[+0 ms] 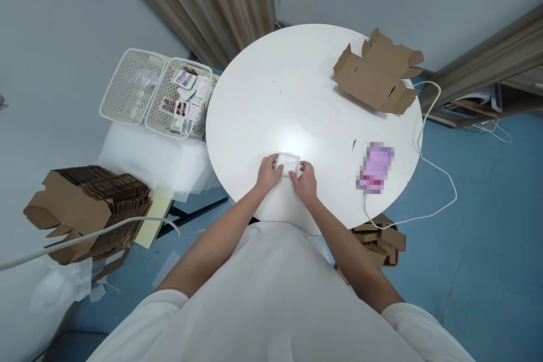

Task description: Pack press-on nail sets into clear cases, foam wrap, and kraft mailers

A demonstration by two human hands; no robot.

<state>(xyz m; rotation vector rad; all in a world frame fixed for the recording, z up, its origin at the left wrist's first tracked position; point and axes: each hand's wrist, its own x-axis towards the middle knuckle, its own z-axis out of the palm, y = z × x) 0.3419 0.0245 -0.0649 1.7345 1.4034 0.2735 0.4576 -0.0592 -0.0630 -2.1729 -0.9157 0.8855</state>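
Observation:
Both hands grip a small white wrapped packet (289, 160) at the near part of the round white table (254, 102). My left hand (268, 173) is closed on its left edge, thumb on the near side. On the opposite edge, my right hand (305, 181) holds it between thumb and fingers. The packet looks folded in thin white sheet; what lies inside is hidden. A flat, unfolded brown cardboard box (379, 76) rests at the table's far right.
A phone-like blurred purple thing (375, 167) with a white cable (436, 172) lies right. Left stand a basket of small packs (180, 99), a clear-looking basket (131, 87), white sheets (156, 155) and stacked flat cartons (93, 203). Brown boxes (382, 243) sit below the table's right edge.

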